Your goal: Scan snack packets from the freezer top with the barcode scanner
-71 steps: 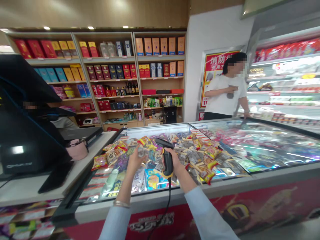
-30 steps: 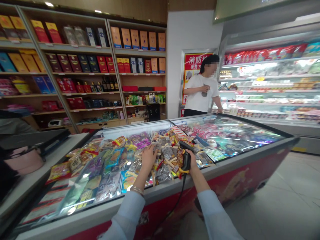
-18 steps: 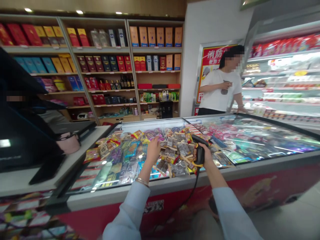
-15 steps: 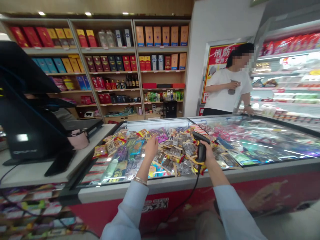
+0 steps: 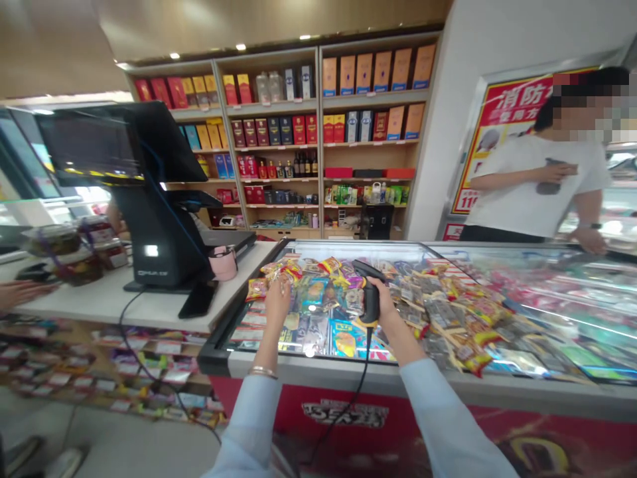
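Note:
My right hand (image 5: pixel 383 307) is closed round the grip of a black barcode scanner (image 5: pixel 369 292) with a yellow band, its cord hanging down over the freezer's front. The scanner's head points left over the snack packets (image 5: pixel 438 305) piled on the glass lid of the chest freezer (image 5: pixel 348 372). My left hand (image 5: pixel 277 299) reaches among the packets at the pile's left end, fingers curled on a small packet (image 5: pixel 283 282) that I cannot make out clearly.
A black till screen (image 5: pixel 124 172) stands on the white counter (image 5: pixel 114 305) to the left, with a pink cup (image 5: pixel 223 263) beside it. Another person's hand (image 5: pixel 17 292) shows at far left. A person in a white shirt (image 5: pixel 537 186) stands behind the freezer. Shelves of boxes (image 5: pixel 318 133) line the back wall.
My view has swung left, bringing the till and counter into sight. Both hands have shifted to the left end of the packet pile, the scanner still in my right hand.

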Demonstrator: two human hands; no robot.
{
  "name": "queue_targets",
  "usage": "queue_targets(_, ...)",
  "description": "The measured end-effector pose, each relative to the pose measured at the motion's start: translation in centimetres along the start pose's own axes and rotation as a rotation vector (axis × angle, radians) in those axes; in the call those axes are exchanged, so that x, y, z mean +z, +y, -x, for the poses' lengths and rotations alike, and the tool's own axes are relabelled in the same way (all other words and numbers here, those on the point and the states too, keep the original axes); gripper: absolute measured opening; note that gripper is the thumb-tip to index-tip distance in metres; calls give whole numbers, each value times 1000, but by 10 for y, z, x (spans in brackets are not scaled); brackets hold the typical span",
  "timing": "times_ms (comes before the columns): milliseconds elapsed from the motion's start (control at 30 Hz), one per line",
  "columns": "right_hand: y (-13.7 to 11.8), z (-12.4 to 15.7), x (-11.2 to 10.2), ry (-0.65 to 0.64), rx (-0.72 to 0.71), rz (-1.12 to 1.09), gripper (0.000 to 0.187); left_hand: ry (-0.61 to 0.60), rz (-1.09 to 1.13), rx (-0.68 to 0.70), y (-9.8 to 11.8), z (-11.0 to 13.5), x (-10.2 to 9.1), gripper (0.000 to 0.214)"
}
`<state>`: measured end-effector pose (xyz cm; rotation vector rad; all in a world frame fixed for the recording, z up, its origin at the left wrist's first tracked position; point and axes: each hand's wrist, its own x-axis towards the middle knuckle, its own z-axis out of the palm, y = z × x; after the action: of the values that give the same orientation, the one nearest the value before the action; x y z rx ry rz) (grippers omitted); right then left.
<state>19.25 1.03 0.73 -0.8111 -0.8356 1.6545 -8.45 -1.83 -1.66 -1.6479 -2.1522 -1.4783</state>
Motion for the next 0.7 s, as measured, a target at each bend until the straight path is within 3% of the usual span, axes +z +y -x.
queue_targets(167, 38, -20, 44, -90, 46, 14, 27, 119, -106, -47, -46, -9, -12, 41)
queue_targets(333, 79, -39, 71, -132, 113, 30, 31, 199, -260, -27, -69, -19, -5, 46)
queue_targets(533, 119, -50, 80, -173, 231, 45, 35, 115, -466, -41, -88, -15, 8, 45)
queue_targets(700, 129, -51, 77, -207, 255, 41, 35, 66, -546, -123, -93, -10, 9, 48)
